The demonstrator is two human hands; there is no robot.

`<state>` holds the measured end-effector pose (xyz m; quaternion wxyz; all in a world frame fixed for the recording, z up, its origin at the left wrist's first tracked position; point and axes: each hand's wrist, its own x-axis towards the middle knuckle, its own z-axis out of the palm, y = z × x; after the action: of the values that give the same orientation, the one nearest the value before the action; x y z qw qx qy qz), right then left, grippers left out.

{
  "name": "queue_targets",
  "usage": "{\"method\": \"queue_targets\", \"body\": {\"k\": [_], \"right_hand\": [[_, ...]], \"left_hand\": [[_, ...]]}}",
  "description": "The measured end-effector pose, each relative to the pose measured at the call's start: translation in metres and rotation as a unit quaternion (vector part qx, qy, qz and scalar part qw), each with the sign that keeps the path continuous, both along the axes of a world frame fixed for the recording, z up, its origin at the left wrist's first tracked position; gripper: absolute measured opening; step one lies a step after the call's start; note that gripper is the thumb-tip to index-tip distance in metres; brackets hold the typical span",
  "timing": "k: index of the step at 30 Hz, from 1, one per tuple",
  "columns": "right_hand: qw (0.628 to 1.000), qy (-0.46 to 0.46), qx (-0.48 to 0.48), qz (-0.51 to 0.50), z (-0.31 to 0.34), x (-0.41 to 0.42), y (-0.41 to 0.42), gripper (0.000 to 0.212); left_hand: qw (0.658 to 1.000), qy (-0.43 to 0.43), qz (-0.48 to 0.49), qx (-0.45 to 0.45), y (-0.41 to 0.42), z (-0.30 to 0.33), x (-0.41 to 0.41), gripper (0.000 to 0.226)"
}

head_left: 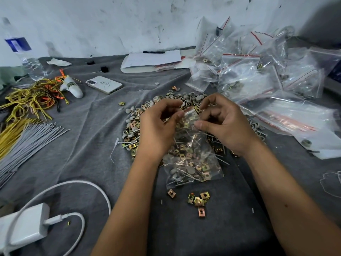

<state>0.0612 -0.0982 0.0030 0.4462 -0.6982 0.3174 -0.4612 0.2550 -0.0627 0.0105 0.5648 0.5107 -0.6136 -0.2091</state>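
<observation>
Grey cloth (pixel 92 145) covers the table, and nearest the person a few loose metal clips (pixel 198 201) lie just in front of a small clear bag (pixel 191 163). Its bottom rests on the cloth, probably so the table carries its load of clips and nails. The left hand (pixel 156 126) and right hand (pixel 225 124) each pinch its mouth between curled fingers and thumb, seemingly to press it closed. Behind lie the parts heap (pixel 132 130) and, farther right, filled bags (pixel 258 78).

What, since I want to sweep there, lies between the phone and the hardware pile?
Head view: grey cloth, bare but for one stray gold clip, between phone and pile.
</observation>
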Motion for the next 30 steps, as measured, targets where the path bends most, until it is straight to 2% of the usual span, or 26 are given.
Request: {"method": "queue_targets", "body": {"k": [3, 6, 12, 18, 25, 30], "right_hand": [[0.999, 0.035, -0.012, -0.015, -0.002, -0.001, -0.002, 0.029], [0.999, 0.026, -0.024, -0.034, -0.001, 0.002, -0.002, 0.014], [0.993, 0.044, -0.067, -0.092, -0.001, 0.003, -0.003, 0.005], [0.979, 0.084, -0.15, -0.112, 0.0, 0.008, 0.002, 0.008], [0.971, 0.123, -0.174, -0.104, 0.001, 0.007, 0.004, 0.006], [0.973, 0.11, -0.169, -0.108, 0.001, 0.008, 0.005, 0.003]], "left_hand": [[0.995, -0.082, 0.004, -0.05, 0.0, -0.001, -0.001, 0.019], [0.986, -0.136, 0.001, -0.092, -0.001, -0.003, 0.0, 0.017], [0.979, -0.17, -0.004, -0.115, -0.004, -0.007, -0.004, 0.017], [0.989, -0.123, -0.02, -0.073, -0.002, -0.009, -0.006, 0.026], [0.993, -0.1, -0.02, -0.065, -0.003, -0.01, -0.003, 0.023], [0.996, -0.068, -0.019, -0.057, -0.003, -0.011, -0.006, 0.02]]}}
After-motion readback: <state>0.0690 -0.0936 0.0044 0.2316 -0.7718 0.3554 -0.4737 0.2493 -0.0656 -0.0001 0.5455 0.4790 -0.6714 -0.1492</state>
